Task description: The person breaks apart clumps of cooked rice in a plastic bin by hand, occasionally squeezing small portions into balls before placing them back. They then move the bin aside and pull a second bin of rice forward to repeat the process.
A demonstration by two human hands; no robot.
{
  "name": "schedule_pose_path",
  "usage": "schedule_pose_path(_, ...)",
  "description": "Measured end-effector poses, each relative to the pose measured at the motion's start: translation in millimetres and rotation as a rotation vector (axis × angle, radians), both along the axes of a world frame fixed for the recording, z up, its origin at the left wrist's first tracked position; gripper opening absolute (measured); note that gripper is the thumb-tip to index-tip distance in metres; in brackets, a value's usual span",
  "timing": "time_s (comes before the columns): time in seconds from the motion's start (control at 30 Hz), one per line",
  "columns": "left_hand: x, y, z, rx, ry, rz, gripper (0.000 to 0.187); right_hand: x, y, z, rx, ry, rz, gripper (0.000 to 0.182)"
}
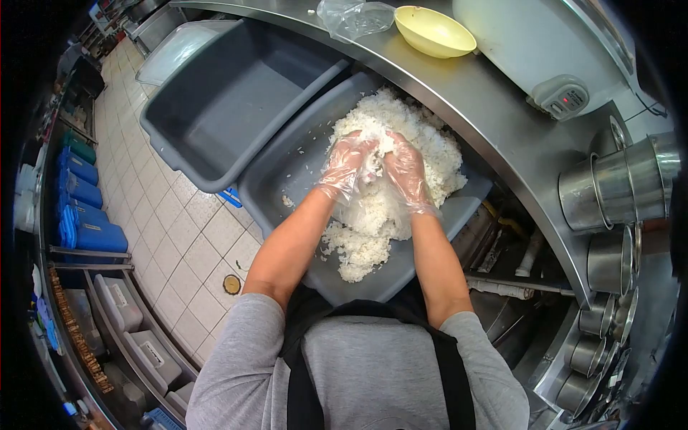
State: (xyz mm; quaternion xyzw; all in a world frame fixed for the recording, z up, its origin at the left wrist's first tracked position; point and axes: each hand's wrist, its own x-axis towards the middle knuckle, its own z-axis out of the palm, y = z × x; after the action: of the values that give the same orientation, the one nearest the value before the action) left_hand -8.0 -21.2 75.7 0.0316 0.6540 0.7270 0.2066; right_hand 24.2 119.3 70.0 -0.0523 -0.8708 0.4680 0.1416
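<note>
White cooked rice [439, 159] is heaped at the far side of a grey plastic tub [276, 188], and a looser strip of it runs toward my body. Both my hands wear clear plastic gloves and are in the rice. My left hand [347, 159] curls its fingers around a clump from the left. Facing it, my right hand [406, 168] grips rice from the right. Grains cling to the gloves between the two hands. Some fingertips are hidden in the rice.
Left of the rice tub stands a second grey tub [240, 100]. A steel counter [494, 107] borders the far and right sides, bearing a yellow bowl [435, 32], a crumpled plastic bag [355, 18] and a white appliance [530, 43]. Steel pots [609, 190] are at right.
</note>
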Motion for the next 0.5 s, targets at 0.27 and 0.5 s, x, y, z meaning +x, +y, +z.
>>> schedule_pose_path(0.27, -11.5, -15.1, -0.2, 0.25, -0.245, 0.05, 0.043, -0.3, 20.7, -6.4, -0.529, 0.049, 0.205, 0.061)
schedule_pose_path(0.5, -18.9, -23.9, -3.9, 0.04, -0.008, -0.063, 0.054, -3.1, 22.4, -13.4, -0.529, -0.168, -0.042, 0.049)
